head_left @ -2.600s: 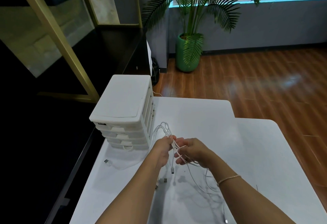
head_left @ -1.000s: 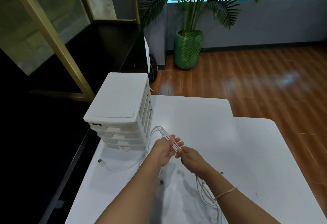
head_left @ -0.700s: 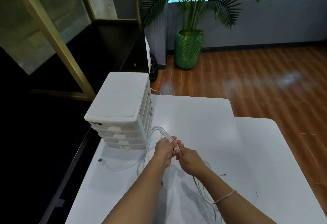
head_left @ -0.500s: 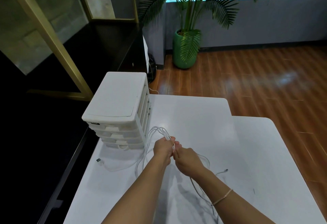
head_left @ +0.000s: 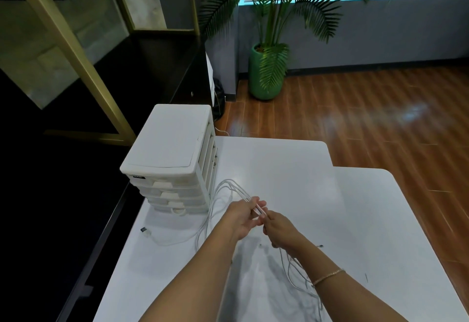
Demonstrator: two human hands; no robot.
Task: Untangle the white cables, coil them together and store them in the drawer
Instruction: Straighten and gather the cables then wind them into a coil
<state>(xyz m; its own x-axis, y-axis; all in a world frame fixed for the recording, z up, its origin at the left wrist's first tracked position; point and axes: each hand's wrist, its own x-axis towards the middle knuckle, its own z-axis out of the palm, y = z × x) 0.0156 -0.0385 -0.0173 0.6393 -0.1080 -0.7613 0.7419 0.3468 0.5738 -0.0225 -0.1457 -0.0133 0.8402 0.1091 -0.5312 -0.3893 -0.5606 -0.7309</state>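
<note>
Both hands are drawing apart a little compared with half a second ago: the left hand (head_left: 243,216) is gripping the cables (head_left: 229,187) with the fingers less tightly closed, and the right hand (head_left: 278,229) is pinching the strands just beside it. Loops are arching toward the closed drawers (head_left: 175,169) at the table's (head_left: 355,207) left edge. Bare tabletop is lying open to the right. Strands under the right wrist are blurring together, running off the bottom edge.

A white table (head_left: 291,169) carries a white drawer unit (head_left: 175,159) at its left edge. Slack white cables (head_left: 177,241) lie beside the unit, one plug (head_left: 145,230) near the edge.
</note>
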